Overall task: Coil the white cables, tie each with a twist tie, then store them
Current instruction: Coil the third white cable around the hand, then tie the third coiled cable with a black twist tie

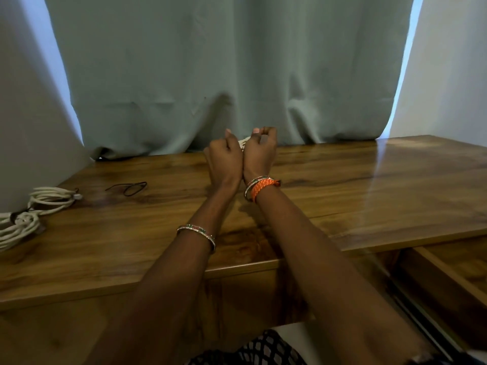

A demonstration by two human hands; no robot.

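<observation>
My left hand (224, 159) and my right hand (259, 154) are held together above the far middle of the wooden table (369, 196), fingers curled. A small piece of white cable (243, 142) shows between them; both hands grip it and most of it is hidden behind them. Two coiled white cables lie at the table's left edge: one (52, 198) farther back, one (18, 227) nearer, with a dark tie around it. A loose black twist tie (131, 187) lies on the table to the right of those coils.
A grey-green curtain (210, 75) hangs right behind the table's far edge. An open wooden drawer (448, 270) sticks out below the table at the lower right.
</observation>
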